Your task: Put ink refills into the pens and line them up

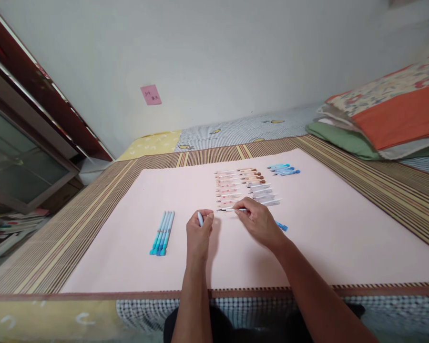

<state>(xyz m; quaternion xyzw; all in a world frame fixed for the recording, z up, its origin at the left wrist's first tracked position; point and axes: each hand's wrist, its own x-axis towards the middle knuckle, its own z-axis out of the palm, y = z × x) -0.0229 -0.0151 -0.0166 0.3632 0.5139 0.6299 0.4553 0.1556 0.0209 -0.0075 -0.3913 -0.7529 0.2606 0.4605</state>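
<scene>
White held pen points left, seemingly crosswise.

Up on the pale wall I see a pink note with dark writing. Over to my right, an orange patterned cushion lies on green fabric, and a glass-paned door leans into view at left.

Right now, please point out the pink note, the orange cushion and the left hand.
pink note (151,95): head view, its middle.
orange cushion (402,119): head view, its orange band.
left hand (199,229): head view, its back.
</scene>
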